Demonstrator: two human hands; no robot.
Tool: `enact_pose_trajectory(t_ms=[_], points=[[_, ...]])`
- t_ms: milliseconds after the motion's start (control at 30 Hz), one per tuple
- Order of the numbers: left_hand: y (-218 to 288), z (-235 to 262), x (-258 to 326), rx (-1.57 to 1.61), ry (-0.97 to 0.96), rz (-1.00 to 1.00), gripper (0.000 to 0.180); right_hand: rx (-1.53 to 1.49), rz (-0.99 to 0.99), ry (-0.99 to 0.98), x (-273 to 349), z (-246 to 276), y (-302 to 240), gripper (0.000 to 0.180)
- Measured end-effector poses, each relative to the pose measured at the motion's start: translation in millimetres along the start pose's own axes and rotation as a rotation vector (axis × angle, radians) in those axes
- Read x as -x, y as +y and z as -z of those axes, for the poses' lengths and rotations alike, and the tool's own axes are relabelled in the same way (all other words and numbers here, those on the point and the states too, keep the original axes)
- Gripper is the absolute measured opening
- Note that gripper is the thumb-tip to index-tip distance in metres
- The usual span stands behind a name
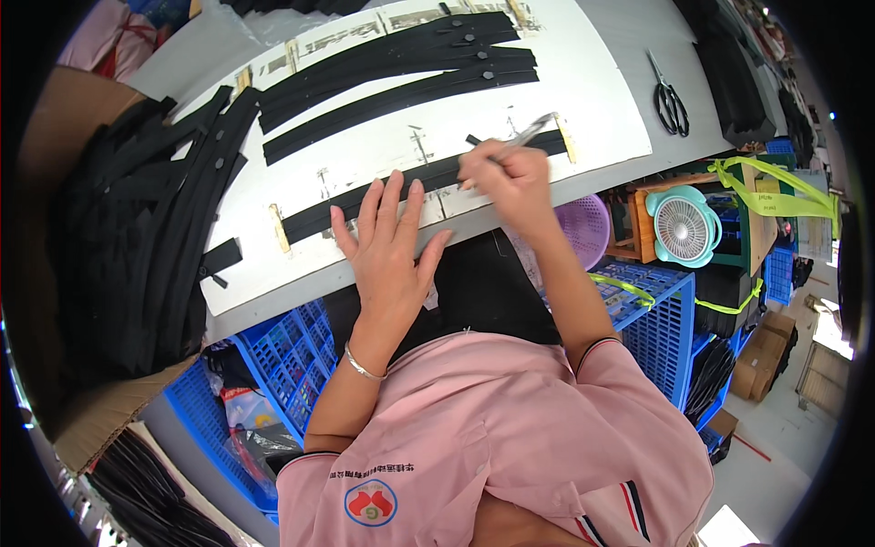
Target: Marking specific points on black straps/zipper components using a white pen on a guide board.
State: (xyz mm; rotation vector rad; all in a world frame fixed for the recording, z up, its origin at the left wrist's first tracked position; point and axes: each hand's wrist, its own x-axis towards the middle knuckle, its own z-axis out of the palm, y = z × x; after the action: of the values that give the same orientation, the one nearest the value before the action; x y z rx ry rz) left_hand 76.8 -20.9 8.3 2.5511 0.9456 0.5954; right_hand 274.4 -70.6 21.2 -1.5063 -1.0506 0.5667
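Head view: where's the black zipper strip (314, 218)?

Along the near edge of the white board (606, 87); likely light, limp, easily shifted: press both ends.

Hands?

Left hand (387, 237) spread flat on it, right hand (512, 182) closed round a pen (534, 130).

Shows at the right a turquoise fan (685, 226) with a pale grille, set against a brown wooden frame (643, 239), with a purple perforated basket (588, 230) to its left and a blue latticed crate (654, 354) below. Has a cardboard box (762, 354) on the grey floor (793, 428) farther right, near a red stick (752, 448), and at lower left a blue bin (198, 406) holding plastic bags (253, 408)
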Motion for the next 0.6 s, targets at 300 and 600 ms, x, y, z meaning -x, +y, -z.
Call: enact_pose_trajectory(t_ms=[300, 600], points=[[9.7, -0.2, -3.8, 0.019, 0.024, 0.035, 0.055, 0.048, -0.063, 0.179, -12.8, 72.0, 31.3, 0.017], [62.3, -42.7, -76.6, 0.276, 0.191, -0.143, 0.020, 0.141, -0.084, 0.106, -13.6, 72.4, 37.0, 0.017]])
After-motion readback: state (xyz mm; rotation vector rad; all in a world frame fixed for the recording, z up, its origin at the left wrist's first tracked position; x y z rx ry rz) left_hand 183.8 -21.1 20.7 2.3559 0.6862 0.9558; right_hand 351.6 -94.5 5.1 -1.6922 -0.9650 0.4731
